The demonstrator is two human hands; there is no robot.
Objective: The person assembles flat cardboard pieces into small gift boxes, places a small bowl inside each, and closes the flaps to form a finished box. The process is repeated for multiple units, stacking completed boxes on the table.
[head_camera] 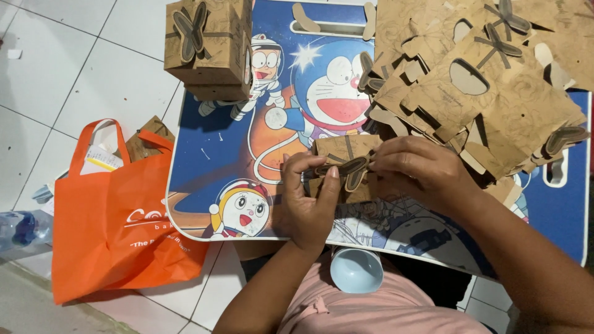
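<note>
A small brown cardboard box with a dark bow-shaped closure sits on the blue cartoon lap table, held between both hands. My left hand grips its near left side, thumb up against the closure tabs. My right hand covers its right side, fingers pinching the tabs together. The box's lower part is hidden behind my fingers.
Several flat unfolded brown box blanks pile at the table's far right. Two assembled boxes stack at the far left. An orange fabric bag and a plastic bottle lie on the white tile floor at left. A pale blue cup sits in my lap.
</note>
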